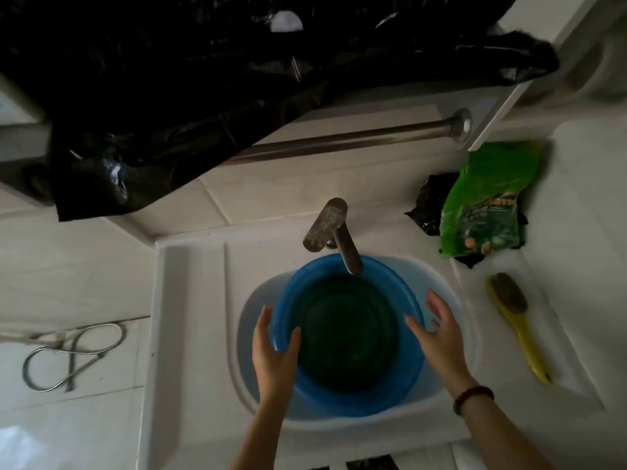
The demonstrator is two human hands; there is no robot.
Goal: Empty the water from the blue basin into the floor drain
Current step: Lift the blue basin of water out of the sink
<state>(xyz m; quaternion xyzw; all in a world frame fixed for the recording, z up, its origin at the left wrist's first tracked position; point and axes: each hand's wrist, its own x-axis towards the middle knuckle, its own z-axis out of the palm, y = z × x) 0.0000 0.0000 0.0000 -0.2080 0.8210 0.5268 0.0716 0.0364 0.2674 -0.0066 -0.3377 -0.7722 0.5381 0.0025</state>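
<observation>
Now your round blue plastic basin [414, 368] sits in the white sink [244, 361] under the metal tap [346, 245], probably heavy and sloshy. Your left hand [274, 340] pinches its rim; your right hand [439, 334] is spread loose. Grab both sides.

Glossy plastic basin [346, 334]; faucet [334, 232] seemingly tarnished metal.

Dim, cool light. Pale tiled wall [271, 184] behind a white moulded washstand [190, 300]. Metal rail [339, 140] across the wall, black plastic sheeting [169, 79] draped over its left part. Dull metal tap [334, 228] at the washstand's back edge. Green packet [485, 198] at the back right corner, yellow brush [515, 320] near the right edge. Looped metal hose [74, 368] on pale tiles beyond the left edge.
</observation>
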